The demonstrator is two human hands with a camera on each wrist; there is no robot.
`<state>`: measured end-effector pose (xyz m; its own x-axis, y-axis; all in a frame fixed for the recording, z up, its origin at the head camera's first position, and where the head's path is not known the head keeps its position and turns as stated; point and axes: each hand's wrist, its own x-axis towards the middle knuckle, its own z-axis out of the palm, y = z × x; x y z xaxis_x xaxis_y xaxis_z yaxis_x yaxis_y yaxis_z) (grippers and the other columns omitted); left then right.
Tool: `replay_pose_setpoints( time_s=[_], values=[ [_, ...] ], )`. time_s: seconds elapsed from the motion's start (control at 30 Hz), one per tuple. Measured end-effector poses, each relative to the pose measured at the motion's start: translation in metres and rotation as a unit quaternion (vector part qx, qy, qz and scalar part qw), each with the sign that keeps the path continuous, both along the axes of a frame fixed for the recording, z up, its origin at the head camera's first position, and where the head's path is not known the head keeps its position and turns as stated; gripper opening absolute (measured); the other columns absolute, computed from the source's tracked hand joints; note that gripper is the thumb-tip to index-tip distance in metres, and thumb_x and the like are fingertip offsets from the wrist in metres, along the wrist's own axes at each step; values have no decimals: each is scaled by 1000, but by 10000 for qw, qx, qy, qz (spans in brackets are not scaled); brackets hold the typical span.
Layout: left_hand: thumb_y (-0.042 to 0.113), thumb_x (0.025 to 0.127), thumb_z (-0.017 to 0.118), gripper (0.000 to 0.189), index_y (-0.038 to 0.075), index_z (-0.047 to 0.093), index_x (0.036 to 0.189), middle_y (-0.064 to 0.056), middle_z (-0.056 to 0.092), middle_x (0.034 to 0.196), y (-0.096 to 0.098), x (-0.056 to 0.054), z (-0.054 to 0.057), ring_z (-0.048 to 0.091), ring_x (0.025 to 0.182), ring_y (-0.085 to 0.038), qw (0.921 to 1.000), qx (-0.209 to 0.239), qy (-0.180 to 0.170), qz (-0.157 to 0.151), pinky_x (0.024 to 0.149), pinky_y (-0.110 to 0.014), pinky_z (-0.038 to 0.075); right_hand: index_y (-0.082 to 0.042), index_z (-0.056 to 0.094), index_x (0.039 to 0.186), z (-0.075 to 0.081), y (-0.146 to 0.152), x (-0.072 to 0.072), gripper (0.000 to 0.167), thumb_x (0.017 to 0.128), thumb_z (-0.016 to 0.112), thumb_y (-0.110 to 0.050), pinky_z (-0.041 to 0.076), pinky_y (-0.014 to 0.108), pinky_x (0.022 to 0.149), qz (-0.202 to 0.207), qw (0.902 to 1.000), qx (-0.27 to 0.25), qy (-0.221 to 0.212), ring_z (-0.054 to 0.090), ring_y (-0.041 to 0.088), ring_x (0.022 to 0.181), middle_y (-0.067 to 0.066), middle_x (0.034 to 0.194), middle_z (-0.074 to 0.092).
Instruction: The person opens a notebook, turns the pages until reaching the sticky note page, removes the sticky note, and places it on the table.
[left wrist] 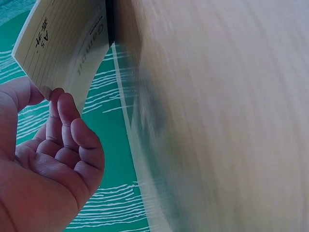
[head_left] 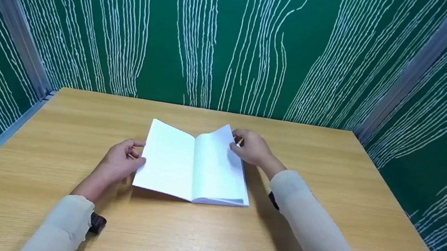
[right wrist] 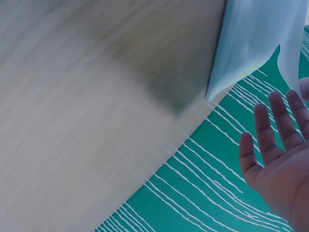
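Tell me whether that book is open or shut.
Open: the book shows two white pages spread either side of its middle fold.

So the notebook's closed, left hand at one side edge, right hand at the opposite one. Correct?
Not closed: the head view shows the notebook open, pages facing up. The left hand is at one side edge, the right hand at the opposite one, as you said.

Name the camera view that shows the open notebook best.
The head view: almost the whole notebook shows between left hand and right hand, both facing pages visible. The left wrist catches only a lined, lettered part; the right wrist, only part of some pages.
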<state>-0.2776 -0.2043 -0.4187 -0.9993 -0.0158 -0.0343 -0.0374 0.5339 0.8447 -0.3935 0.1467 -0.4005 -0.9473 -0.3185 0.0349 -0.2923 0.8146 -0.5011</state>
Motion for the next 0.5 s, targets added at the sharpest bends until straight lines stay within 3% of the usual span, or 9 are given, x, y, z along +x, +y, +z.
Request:
replay_pose_setpoints(
  time_s=[0.17,0.5],
  values=[
    [14,88,61,45,7,52,132,-4,55,95,0,-1,-1,52,82,-18,9999,-54,125,-3,64,-23,45,-19,60,125,5,-5,2,37,91,62,-33,55,34,81,143,9999,-76,18,59,20,96,2,111,64],
    [14,88,61,44,7,52,131,-4,55,95,0,-1,0,52,80,-17,9999,70,113,27,56,-24,44,-27,62,120,11,-14,10,32,94,56,-44,51,32,78,542,9981,-272,51,56,18,94,-2,104,63]
  ],
)
